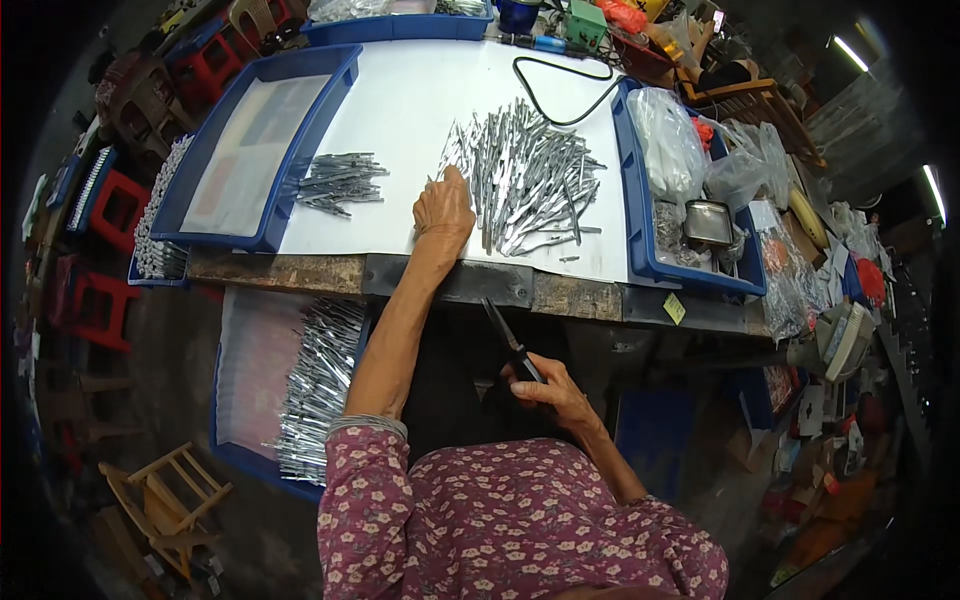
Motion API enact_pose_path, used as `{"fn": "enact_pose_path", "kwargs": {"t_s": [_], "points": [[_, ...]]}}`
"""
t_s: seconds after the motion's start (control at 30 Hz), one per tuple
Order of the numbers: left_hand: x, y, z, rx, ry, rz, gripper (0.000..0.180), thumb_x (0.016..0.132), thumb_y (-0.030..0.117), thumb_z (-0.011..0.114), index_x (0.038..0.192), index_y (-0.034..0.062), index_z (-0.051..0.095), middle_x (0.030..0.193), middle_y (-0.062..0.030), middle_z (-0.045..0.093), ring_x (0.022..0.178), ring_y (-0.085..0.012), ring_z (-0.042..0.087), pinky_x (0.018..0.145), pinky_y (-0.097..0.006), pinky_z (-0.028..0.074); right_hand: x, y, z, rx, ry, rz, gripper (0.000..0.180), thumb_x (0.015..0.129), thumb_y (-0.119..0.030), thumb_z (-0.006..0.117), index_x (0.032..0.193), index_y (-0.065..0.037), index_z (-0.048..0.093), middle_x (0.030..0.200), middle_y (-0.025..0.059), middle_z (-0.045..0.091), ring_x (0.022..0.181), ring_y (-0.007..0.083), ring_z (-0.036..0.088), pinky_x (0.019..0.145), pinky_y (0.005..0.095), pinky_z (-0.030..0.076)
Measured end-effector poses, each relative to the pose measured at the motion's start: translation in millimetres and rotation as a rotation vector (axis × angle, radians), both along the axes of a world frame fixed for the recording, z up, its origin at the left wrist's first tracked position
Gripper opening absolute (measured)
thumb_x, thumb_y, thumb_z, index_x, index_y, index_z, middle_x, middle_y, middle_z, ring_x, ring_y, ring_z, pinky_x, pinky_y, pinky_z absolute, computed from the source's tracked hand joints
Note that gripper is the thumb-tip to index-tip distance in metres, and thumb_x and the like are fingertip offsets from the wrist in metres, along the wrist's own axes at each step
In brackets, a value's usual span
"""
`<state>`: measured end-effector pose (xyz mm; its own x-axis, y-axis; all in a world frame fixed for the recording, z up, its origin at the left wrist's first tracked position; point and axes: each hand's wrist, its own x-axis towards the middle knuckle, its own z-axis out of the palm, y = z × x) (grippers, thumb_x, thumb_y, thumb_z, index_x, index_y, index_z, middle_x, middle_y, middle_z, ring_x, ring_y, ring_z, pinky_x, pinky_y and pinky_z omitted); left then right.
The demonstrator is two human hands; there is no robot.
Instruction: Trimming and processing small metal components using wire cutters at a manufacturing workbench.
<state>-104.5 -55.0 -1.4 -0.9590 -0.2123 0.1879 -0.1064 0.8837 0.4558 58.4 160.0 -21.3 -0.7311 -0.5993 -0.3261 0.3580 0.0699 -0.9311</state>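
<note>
On the white tabletop lies a broad pile of slim silvery metal pieces (535,180). My left hand (445,205) is at the left edge of this pile, its fingers curled and closed; what is between the fingertips is hidden. In front of the table edge, close to my body, my right hand (560,392) grips a long narrow tool (513,338) with a black handle and a greyish tapering end that points up and away from me. A smaller bunch of similar metal pieces (343,183) lies to the left, against a blue tray (270,235).
A blue bin (700,275) with plastic bags and a metal box stands at the right. A black cable (560,122) loops across the far tabletop. Below the table, at left, another blue tray (228,440) holds many metal pieces. Red stools (105,305) stand farther left.
</note>
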Motion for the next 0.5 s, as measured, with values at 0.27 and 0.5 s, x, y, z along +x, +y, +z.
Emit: {"fn": "enact_pose_path", "kwargs": {"t_s": [0.27,0.5], "points": [[-3.5,-5.6,-4.2,-0.035,0.024,0.010,0.006,0.073,-0.002,0.050,0.076,-0.0070,0.051,0.070,-0.0253,0.059,0.070,-0.0374,0.062,0.058,-0.043,0.051,1.9,-2.0,-4.7,0.010,-0.005,-0.007,0.038,0.074,-0.031,0.064,0.094,0.000,0.055,0.064,-0.0016,0.045,0.056,0.0064,0.041,0.050,0.0221,0.032],[-8.2,-9.4,-12.6,0.035,0.036,0.055,0.014,0.068,0.000,0.053,0.080,-0.0049,0.050,0.074,-0.0261,0.060,0.073,-0.0424,0.060,0.064,-0.048,0.049,4.5,-6.1,-0.1,0.056,0.010,0.016,0.040,0.073,-0.033,0.065,0.093,0.000,0.055,0.064,-0.0021,0.045,0.056,0.0063,0.041,0.049,0.0223,0.031]]}}
